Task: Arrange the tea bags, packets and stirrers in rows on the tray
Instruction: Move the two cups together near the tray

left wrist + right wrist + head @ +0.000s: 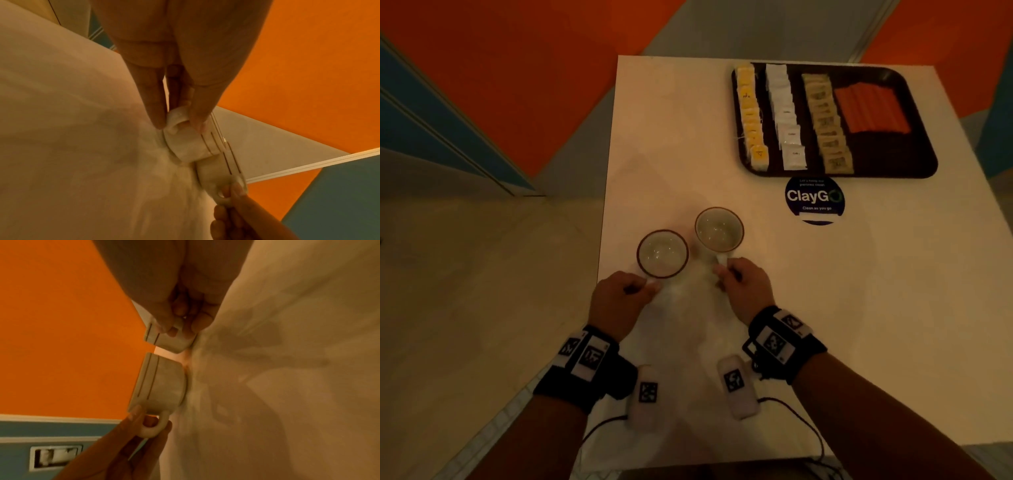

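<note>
A dark tray (839,173) sits at the table's far right. It holds rows of yellow tea bags (751,113), white packets (786,116), beige packets (825,120) and a block of orange stirrers (869,109). Nearer to me, two empty white cups stand side by side on the table. My left hand (650,286) pinches the handle of the left cup (662,253) (189,144) (162,386). My right hand (726,274) pinches the handle of the right cup (719,229) (170,337) (218,172). Both hands are well short of the tray.
A round dark "ClayGo" sticker (815,200) lies in front of the tray. Two white marker-tagged devices (643,394) (738,385) with cables lie near the table's front edge. The table's left edge (606,205) runs close to the left cup, with floor beyond it.
</note>
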### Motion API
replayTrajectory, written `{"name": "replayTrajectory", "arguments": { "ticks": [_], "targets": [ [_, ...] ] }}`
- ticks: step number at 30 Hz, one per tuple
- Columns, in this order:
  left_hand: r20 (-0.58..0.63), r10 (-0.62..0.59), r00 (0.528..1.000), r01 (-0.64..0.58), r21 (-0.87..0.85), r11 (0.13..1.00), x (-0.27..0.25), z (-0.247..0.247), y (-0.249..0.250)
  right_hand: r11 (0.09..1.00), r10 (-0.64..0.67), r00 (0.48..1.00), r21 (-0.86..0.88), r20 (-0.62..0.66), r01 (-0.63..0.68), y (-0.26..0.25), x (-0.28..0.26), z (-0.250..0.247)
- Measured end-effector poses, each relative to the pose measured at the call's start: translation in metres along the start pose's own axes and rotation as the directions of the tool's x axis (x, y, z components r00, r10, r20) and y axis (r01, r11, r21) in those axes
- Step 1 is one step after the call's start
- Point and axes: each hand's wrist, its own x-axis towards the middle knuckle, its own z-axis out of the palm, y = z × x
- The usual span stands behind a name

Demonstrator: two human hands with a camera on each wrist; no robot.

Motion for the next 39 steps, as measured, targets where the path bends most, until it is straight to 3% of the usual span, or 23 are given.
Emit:
{"name": "replayTrajectory", "arguments": {
  "ticks": [3,8,13,24,39],
  "targets": [
    [-0.04,-0.002,0.999,-0.001,-0.07,0.998,0.029,0.001,0.015,0.997,-0.007,1.0,0.071,-0.028,0.009,-0.015,0.03,-0.009],
    [-0.038,-0.113,0.993,0.096,-0.317,0.944,0.097,0.003,0.044,0.995,-0.065,0.998,0.078,-0.015,0.066,-0.049,0.09,-0.023],
    [-0.092,-0.112,0.989,0.068,-0.385,0.92,0.154,0.011,0.08,0.995,-0.062,0.998,0.082,-0.006,0.062,-0.075,0.152,-0.027],
    [-0.154,-0.167,0.974,0.115,-0.297,0.948,0.262,0.022,0.104,0.996,-0.089,0.994,-0.006,-0.064,0.089,-0.094,0.246,-0.011],
    [-0.131,-0.136,0.982,0.109,-0.193,0.975,0.333,0.013,0.121,0.992,-0.073,0.994,-0.105,-0.081,0.065,-0.121,0.32,-0.01]
  ]
}}
